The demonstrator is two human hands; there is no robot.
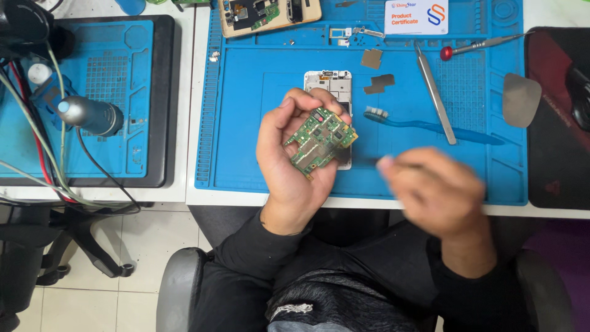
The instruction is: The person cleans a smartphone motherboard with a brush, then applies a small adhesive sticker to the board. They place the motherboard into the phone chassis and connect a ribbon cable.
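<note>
Left hand (289, 161) gripped a green circuit board (321, 141), held tilted above the white phone frame (332, 86) on the blue mat (246, 123) | right hand (433, 187) was blurred beside the board, fingers curled, grip unclear | blue toothbrush (430, 126) and tweezers (435, 92) lay just right of the frame on the desk (192, 197).

Long black sleeves reach both wrists, above a dark top with a small white mark

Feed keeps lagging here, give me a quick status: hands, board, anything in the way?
Left hand gripping green circuit board above the phone frame. Right hand blurred, grip unclear. Toothbrush lies beside.
</note>
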